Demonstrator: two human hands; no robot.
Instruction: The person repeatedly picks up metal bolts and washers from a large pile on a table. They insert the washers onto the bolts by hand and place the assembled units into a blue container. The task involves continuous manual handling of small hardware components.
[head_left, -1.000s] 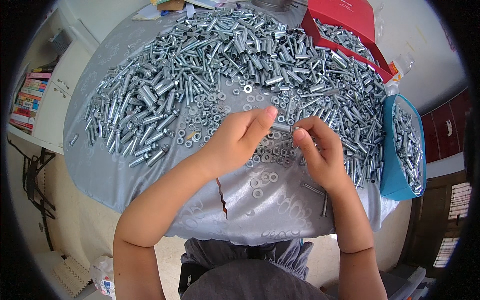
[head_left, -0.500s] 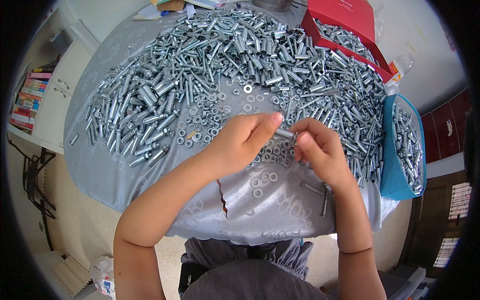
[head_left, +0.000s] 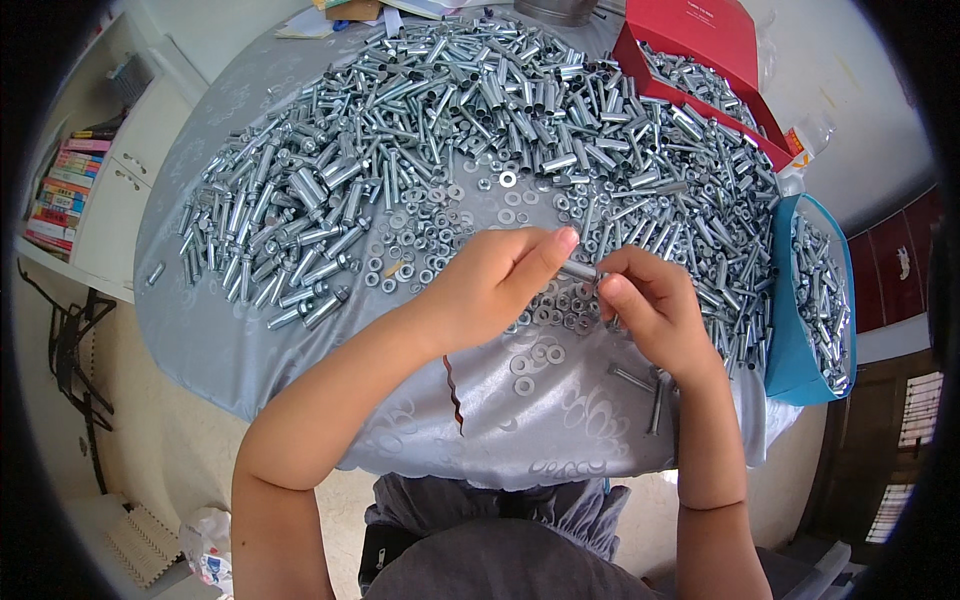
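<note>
Between my two hands, over the near middle of the table, is a shiny metal sleeve anchor (head_left: pixel 579 270). My left hand (head_left: pixel 490 285) is closed around one end, with the thumb along the top. At the other end, the thumb and fingers of my right hand (head_left: pixel 655 312) pinch it; whether a nut or washer sits there is hard to make out. Just below my hands lie hex nuts (head_left: pixel 566 308) and flat washers (head_left: pixel 523 366). Two loose bolts (head_left: pixel 632 377) rest beside my right wrist.
A large heap of bolts and metal sleeves (head_left: pixel 500 100) curves across the cloth-covered table (head_left: pixel 200 345). Finished-looking anchors (head_left: pixel 315 195) lie at the left. A red box (head_left: pixel 700 45) and a blue bin (head_left: pixel 785 330), both holding hardware, stand at the right. The cloth has a tear (head_left: pixel 455 395).
The view has shifted slightly, moving the table a little rightward in the picture. Both hands keep hold of the sleeve anchor; the right fingers have changed position slightly at its end.
</note>
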